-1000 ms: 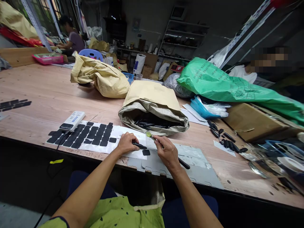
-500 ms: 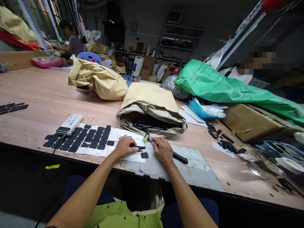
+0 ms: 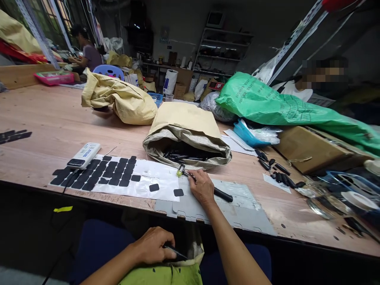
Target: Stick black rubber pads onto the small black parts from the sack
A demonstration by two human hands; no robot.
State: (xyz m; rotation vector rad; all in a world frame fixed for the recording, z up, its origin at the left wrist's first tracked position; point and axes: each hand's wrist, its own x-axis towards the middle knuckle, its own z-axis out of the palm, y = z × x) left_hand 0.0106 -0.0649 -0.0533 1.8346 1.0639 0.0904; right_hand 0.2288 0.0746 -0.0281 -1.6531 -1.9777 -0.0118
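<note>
Below the table edge, over the lap, my left hand (image 3: pixel 157 245) grips a slim black part (image 3: pixel 175 251) above an open bag (image 3: pixel 196 253). My right hand (image 3: pixel 202 186) rests at the grey board (image 3: pixel 249 213), its fingers closed round a small hammer (image 3: pixel 185 173) with a clear yellowish head. A black ribbed handle (image 3: pixel 223 194) sticks out on the right side of that hand. Left of it lies a white sheet (image 3: pixel 160 174) with rows of black rounded pieces (image 3: pixel 118 170); two loose black squares (image 3: pixel 178 192) lie near its right end.
A sack (image 3: pixel 187 118) of black parts gapes open behind the sheet. A white device (image 3: pixel 86 154) sits at left. Black parts (image 3: pixel 283 179), a cardboard box (image 3: pixel 311 150) and a green bag (image 3: pixel 282 103) are at right. One person (image 3: pixel 89 55) sits back left, another (image 3: pixel 297 91) back right.
My left hand has moved from the white sheet down below the table edge, with the black part. A second loose black square now shows on the sheet. My right hand stays with the hammer.
</note>
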